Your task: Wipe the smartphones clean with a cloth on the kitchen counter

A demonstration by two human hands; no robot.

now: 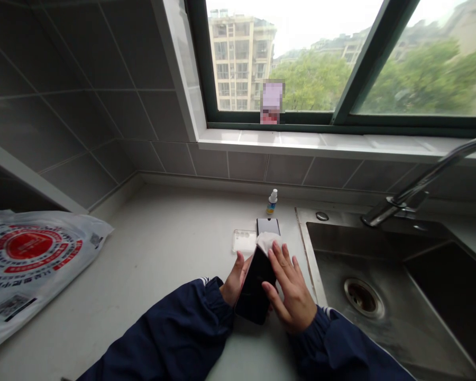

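Observation:
My left hand (234,280) grips a black phone (256,288) from its left side, tilted above the counter. My right hand (291,291) presses a white cloth (266,241) against the top end of that phone, fingers laid over its right edge. A second black phone (268,226) lies flat on the counter just behind. A clear phone case (244,241) lies to its left. A small spray bottle (272,202) with a white cap stands upright further back.
A steel sink (381,275) with a drain (363,297) lies right of the hands, its faucet (424,182) reaching over it. A white plastic bag with red print (27,259) lies at the counter's left. Grey tiled walls and a window sill bound the counter.

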